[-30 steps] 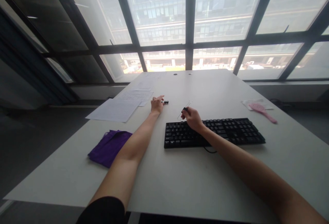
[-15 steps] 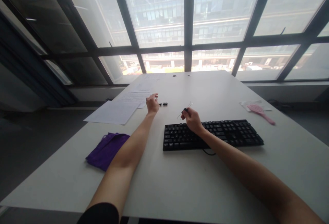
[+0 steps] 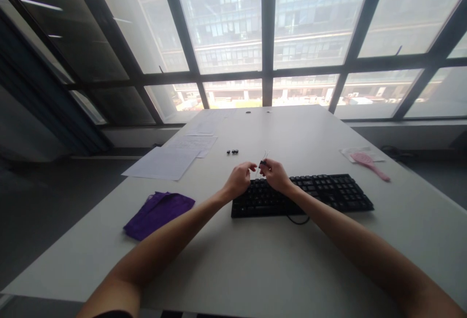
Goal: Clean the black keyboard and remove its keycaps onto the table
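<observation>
My right hand [image 3: 275, 175] pinches a black binder clip [image 3: 262, 163] with thin wire handles, above the upper left part of a black keyboard [image 3: 328, 191]. Close to its left side is my left hand [image 3: 239, 180], over the keyboard's left end, fingers curled towards the clip; whether they touch it or hold anything cannot be made out. Several small black clips [image 3: 234, 152] lie on the white table beyond my left hand.
A folded purple cloth [image 3: 156, 213] lies left of my left forearm. White paper sheets [image 3: 164, 162] spread at the back left. On the right, a pink hairbrush [image 3: 368, 163] rests partly on a clear plastic bag [image 3: 346, 154]. Windows rise behind the table [image 3: 292, 128].
My left hand has moved right and nearer, from beside the small black clips to beside my right hand. My right hand still holds the binder clip, slightly lower in view.
</observation>
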A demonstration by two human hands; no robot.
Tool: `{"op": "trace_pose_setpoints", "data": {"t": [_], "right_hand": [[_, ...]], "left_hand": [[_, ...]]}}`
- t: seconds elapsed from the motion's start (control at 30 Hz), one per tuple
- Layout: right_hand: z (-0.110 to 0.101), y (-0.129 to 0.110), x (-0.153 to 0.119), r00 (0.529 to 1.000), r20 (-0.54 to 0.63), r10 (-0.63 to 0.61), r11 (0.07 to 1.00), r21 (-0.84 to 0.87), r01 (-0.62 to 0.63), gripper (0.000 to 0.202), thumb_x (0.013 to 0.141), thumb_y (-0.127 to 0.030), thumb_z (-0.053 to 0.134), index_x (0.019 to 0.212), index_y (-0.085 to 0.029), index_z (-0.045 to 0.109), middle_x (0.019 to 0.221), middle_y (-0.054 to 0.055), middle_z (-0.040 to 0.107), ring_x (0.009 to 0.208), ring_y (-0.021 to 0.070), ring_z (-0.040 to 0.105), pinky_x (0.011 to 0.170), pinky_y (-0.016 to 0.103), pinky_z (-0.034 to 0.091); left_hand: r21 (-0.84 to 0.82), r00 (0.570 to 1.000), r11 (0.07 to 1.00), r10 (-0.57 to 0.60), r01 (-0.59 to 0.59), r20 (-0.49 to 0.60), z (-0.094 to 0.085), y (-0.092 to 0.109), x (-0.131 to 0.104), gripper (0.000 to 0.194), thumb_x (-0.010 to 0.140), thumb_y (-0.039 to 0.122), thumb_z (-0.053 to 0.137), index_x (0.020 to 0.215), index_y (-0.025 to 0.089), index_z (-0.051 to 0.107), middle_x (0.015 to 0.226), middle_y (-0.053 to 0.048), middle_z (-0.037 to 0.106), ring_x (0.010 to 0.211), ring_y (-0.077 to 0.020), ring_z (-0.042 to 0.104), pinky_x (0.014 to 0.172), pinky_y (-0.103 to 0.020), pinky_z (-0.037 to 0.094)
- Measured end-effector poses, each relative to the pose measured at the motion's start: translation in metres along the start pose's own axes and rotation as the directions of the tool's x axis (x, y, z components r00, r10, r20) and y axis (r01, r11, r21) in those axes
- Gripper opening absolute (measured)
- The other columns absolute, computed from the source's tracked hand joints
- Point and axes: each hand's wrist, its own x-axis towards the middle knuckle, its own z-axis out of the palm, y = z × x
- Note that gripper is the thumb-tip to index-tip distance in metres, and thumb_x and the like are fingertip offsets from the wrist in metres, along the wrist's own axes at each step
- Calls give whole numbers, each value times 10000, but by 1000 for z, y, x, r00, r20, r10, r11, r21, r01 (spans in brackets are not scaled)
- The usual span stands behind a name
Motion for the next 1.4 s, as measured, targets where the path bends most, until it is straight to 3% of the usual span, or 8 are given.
{"op": "trace_pose_setpoints", "data": {"t": [0.13, 0.37, 0.63, 0.83, 0.97, 1.2, 1.4], "right_hand": [[1, 6, 0, 999, 26, 38, 998, 45, -39, 193, 901, -303, 519, 741, -205, 566, 633, -2, 654, 580, 152, 597, 577, 256, 422], [-1, 4, -1, 997, 78, 17, 999, -41, -14, 218, 900, -291, 525, 702, -204, 554, 616, -14, 637, 577, 144, 564, 563, 246, 374], [0, -3, -10, 980, 163, -110, 971, -194, 141, 191, 925, -242, 521, 752, -211, 596, 707, 5, 641, 649, 154, 520, 637, 258, 370], [-1, -7, -17, 942, 217, -256, 930, -209, 301, 186, 925, -228, 523, 752, -221, 590, 777, 37, 623, 732, 180, 514, 710, 277, 397], [-1, -5, -17, 959, 179, -222, 957, -147, 249, 206, 938, -242, 502, 755, -219, 595, 787, 31, 633, 733, 175, 535, 719, 277, 412], [-3, -10, -14, 979, 141, -147, 985, -69, 158, 195, 909, -219, 507, 753, -199, 622, 760, 10, 660, 717, 170, 563, 715, 275, 421], [-4, -15, -16, 979, 144, -143, 986, -67, 154, 192, 919, -227, 505, 757, -196, 604, 757, 10, 643, 698, 162, 541, 690, 272, 403]], "left_hand": [[-54, 999, 998, 33, -33, 2, 12, -7, -16, 404, 821, -1, 419, 1029, 201, 701, 967, -42, 737, 919, -170, 679, 899, -321, 534], [-1, 999, 999, 44, -44, 0, 19, -11, -18, 402, 798, -5, 433, 999, 213, 705, 967, -35, 741, 962, -189, 665, 940, -353, 509], [65, 998, 997, 49, -51, 40, 17, -10, -18, 292, 765, 31, 477, 876, 211, 677, 911, -67, 721, 932, -227, 646, 889, -365, 504], [123, 996, 990, 70, -76, 48, 17, -7, -21, 139, 796, 111, 581, 836, 228, 644, 856, -68, 684, 890, -237, 628, 859, -367, 501], [78, 994, 992, 99, -102, 50, 15, -7, -20, 27, 858, 219, 643, 836, 228, 655, 867, -59, 684, 866, -221, 628, 824, -349, 500], [11, 997, 998, 54, -54, 50, 12, -5, -19, 39, 846, 249, 713, 851, 211, 706, 833, -35, 683, 790, -185, 628, 745, -295, 488], [-9, 997, 998, 55, -55, 51, 7, -4, -22, 103, 872, 281, 681, 936, 228, 740, 876, -50, 731, 821, -201, 662, 787, -318, 506]]}}
